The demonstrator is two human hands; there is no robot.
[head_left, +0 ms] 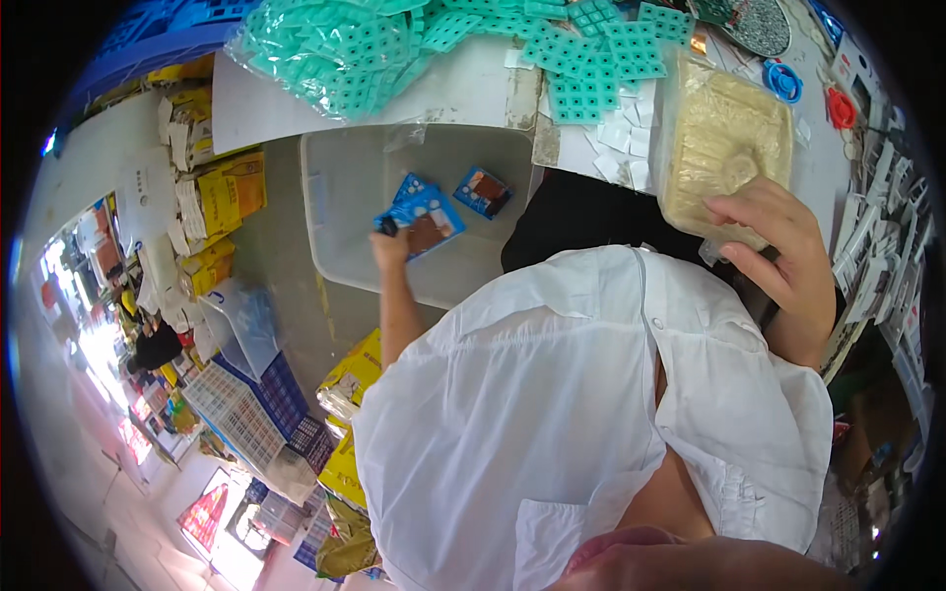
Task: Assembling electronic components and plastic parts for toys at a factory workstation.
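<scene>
My left hand (389,248) reaches over a translucent plastic bin (330,264), its fingers closed on the edge of a flat blue packet (430,225) with a brown patch. A small black item (388,227) shows at the fingertips; what it is I cannot tell. Behind it lies a second blue packet (412,187), partly covered, and a third blue packet (484,191) rests apart on the right. At the near edge of a plastic-wrapped yellowish tray (724,138), my right hand (778,236) hovers with thumb and fingers curved apart. Whether it touches the wrapping is unclear.
Green pads with dark dots fill a clear bag (325,59) and lie loose as green sheets (591,69) on the white table. White squares (616,138), a blue ring (782,82) and a red ring (841,107) are nearby. Yellow packages (222,197) and crates (246,404) stand left.
</scene>
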